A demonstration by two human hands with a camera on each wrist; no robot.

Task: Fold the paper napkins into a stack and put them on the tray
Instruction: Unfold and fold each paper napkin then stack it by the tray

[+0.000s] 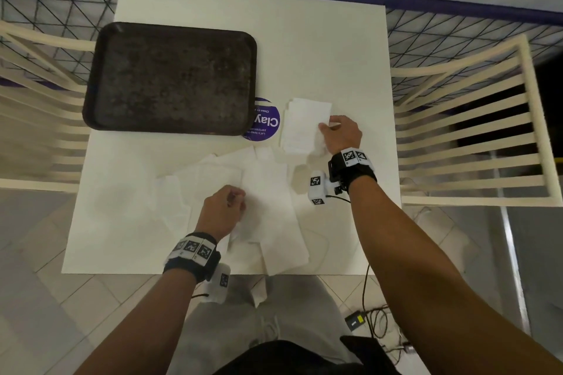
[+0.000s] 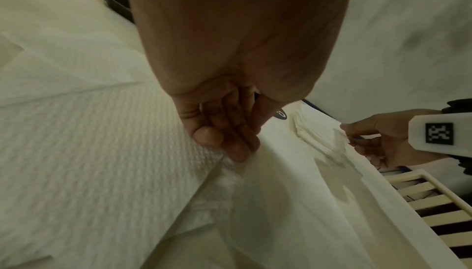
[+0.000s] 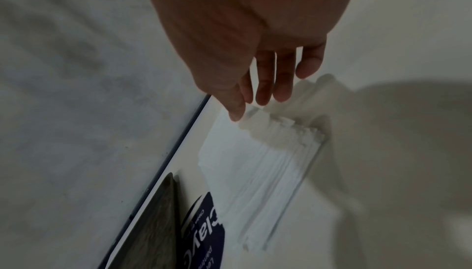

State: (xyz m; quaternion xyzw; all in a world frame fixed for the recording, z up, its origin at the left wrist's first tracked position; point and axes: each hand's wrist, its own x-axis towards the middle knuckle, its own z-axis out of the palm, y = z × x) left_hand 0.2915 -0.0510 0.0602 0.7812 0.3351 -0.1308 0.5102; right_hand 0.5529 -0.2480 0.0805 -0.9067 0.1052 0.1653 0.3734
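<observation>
A dark brown tray (image 1: 170,79) lies on the white table (image 1: 335,49) at the far left, with nothing on it. To its right sits a stack of folded white napkins (image 1: 301,128) (image 3: 258,172) (image 2: 316,132). My right hand (image 1: 324,128) (image 3: 258,103) (image 2: 349,136) touches the stack's right edge with fairly straight fingers. Several loose unfolded napkins (image 1: 268,207) (image 2: 102,132) overlap near the table's front edge. My left hand (image 1: 237,196) (image 2: 230,148) is curled over them, its fingertips pinching a raised fold of one napkin.
A round purple sticker (image 1: 265,120) (image 3: 204,223) shows between tray and stack. Cream slatted chairs stand on the left (image 1: 39,137) and right (image 1: 469,137). A wire fence (image 1: 54,0) runs behind. One napkin (image 1: 259,289) hangs over the front edge. Cables (image 1: 374,323) lie on the floor.
</observation>
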